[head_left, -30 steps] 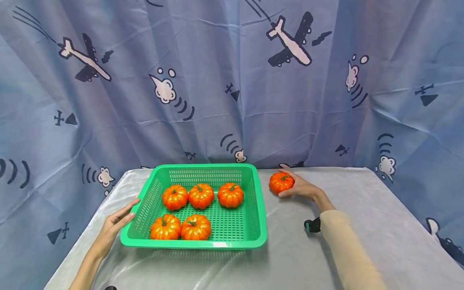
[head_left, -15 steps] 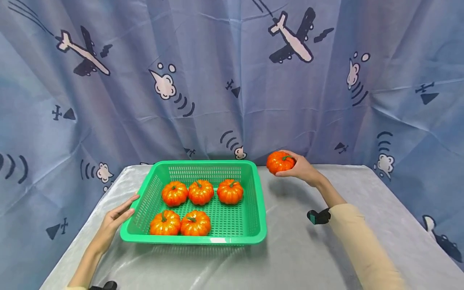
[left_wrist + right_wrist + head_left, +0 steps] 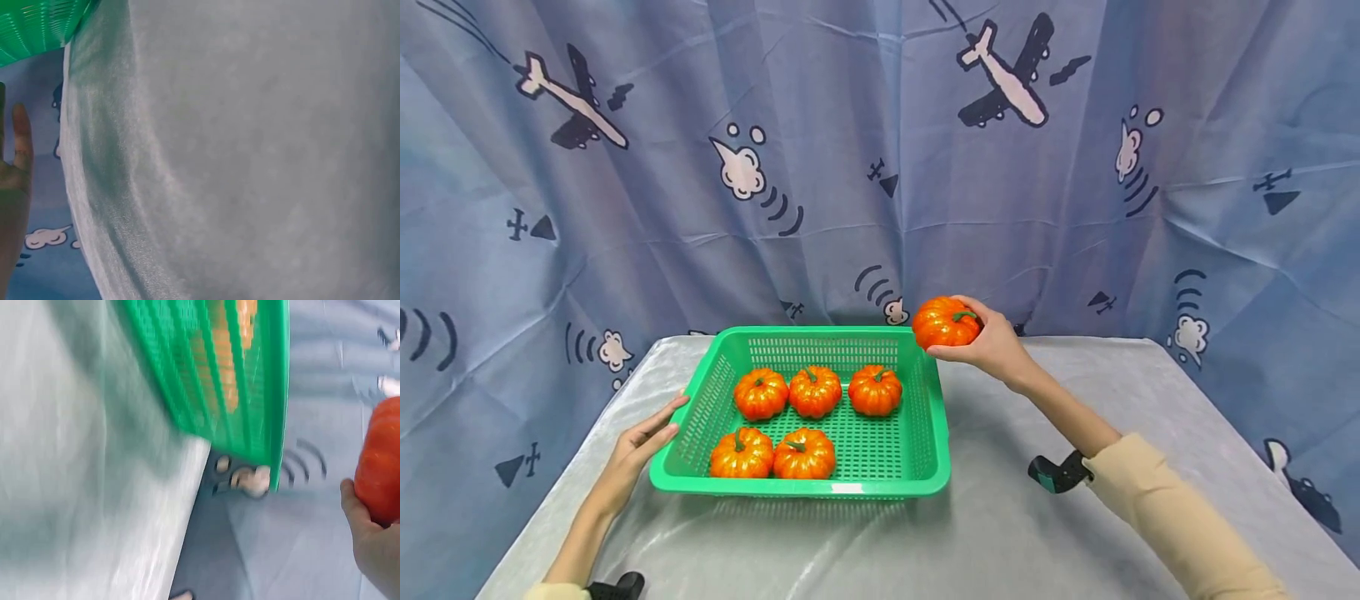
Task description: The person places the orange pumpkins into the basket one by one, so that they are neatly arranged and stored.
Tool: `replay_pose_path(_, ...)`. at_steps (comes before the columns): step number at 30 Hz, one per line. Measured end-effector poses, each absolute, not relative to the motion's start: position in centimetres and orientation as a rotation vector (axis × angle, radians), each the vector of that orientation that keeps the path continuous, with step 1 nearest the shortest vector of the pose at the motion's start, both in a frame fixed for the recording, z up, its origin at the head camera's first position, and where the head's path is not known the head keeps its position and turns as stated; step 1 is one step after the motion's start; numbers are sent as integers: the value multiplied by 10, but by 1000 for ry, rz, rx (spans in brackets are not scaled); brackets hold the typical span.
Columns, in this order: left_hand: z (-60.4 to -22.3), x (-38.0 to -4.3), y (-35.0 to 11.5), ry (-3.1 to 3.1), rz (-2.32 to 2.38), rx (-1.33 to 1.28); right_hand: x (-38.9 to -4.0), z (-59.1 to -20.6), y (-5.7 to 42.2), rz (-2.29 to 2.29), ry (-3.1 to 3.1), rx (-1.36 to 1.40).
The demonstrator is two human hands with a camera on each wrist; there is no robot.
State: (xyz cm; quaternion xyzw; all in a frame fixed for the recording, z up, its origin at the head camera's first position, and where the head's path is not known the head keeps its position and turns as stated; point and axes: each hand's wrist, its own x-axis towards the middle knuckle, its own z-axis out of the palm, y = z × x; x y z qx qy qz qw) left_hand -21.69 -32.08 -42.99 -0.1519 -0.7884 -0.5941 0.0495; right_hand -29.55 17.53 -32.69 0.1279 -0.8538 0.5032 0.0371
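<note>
My right hand (image 3: 996, 343) grips a small orange pumpkin (image 3: 942, 323) with a green stem, raised over the far right corner of a green plastic basket (image 3: 887, 486). In the right wrist view the thumb lies along the side of this pumpkin (image 3: 382, 462), which is cut off by the frame's edge. Inside the basket sit several similar pumpkins, among them one at the back right (image 3: 875, 390) and one in the front row (image 3: 805, 454). My left hand (image 3: 628, 458) rests its extended fingers at the basket's left rim.
A silvery-white cloth (image 3: 1000, 517) covers the table under the basket. Behind hangs a blue curtain (image 3: 820, 167) printed with airplanes and clouds. Each wrist wears a black strap, such as the right strap (image 3: 1060, 473). The basket's right part shows bare green mesh (image 3: 876, 454).
My right hand has taken the pumpkin from the table right of the basket, lifted it, and carried it left to over the basket's corner. My left hand stays at the rim.
</note>
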Motion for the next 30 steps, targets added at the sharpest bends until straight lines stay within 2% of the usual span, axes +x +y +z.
replay_pose_path(7, -429, -217, -321, -2392, -1823, -467, -272, -328, 143, 1616, -2586, 599)
replay_pose_path(15, -430, -216, -320, -2400, -1813, -481, -257, -342, 114, 1367, -2704, 757)
replay_pose_path(30, -431, -217, -322, -2441, -1787, -433, -254, -360, 100, 1092, -2928, 997)
